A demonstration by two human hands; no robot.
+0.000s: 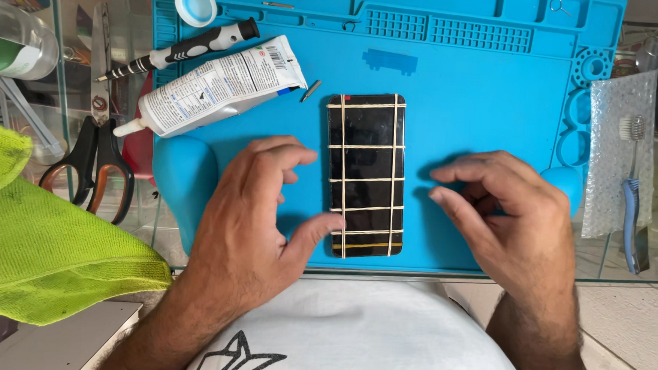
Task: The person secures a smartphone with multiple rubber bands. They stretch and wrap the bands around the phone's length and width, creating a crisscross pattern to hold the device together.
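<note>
- From my remote seat: a black phone (365, 176) lies flat at the middle of the blue work mat (484, 95), bound by pale rubber bands that cross it in a grid, two lengthwise and several across
- The phone's long axis runs straight away from the person, one short end toward the body, the other toward the mat's far tray edge; I cannot tell which end is its top
- My view shows the left hand (256, 219) just left of the phone, fingers loosely curled and spread, gripping nothing, thumb tip touching the phone's near left edge
- The right hand (504, 217) hovers just right of the phone, half open, fingers bent inward, empty and clear of the phone
- Beyond the phone to its left, a white glue tube (214, 89) lies slanted, a black-handled screwdriver (186, 50) past it
- Scissors (94, 150) and a green cloth (33, 244) sit farther left of the phone, off the mat; a toothbrush (631, 193) far right
</note>
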